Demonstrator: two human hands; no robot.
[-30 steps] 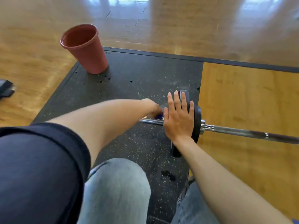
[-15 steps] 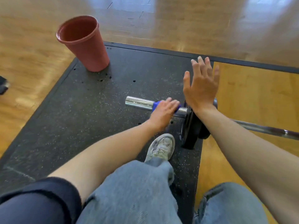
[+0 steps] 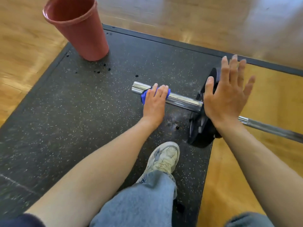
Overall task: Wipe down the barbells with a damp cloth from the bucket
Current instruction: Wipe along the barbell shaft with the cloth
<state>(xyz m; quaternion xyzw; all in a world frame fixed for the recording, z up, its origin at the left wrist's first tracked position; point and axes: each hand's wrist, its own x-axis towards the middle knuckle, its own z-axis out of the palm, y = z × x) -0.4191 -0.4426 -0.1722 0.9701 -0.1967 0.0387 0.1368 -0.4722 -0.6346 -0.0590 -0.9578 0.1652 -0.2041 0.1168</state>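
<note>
Head view — left hand [image 3: 155,104] presses cloth [image 3: 144,97] around barbell [image 3: 182,100].

Wooden floor [image 3: 24,46], warm honey-toned boards, glossy; runs along the left side and across the top of view. Broad pale glare patches on the boards at upper right, light source not visible. Dark rubber mat [image 3: 73,112], black with fine white speckles, laid over the floor, framed by a darker raised border strip [image 3: 164,40]. Several dark wet-looking spots on the mat. To the right, a yellow-orange wooden panel [image 3: 270,95] butts against the mat's edge.
</note>
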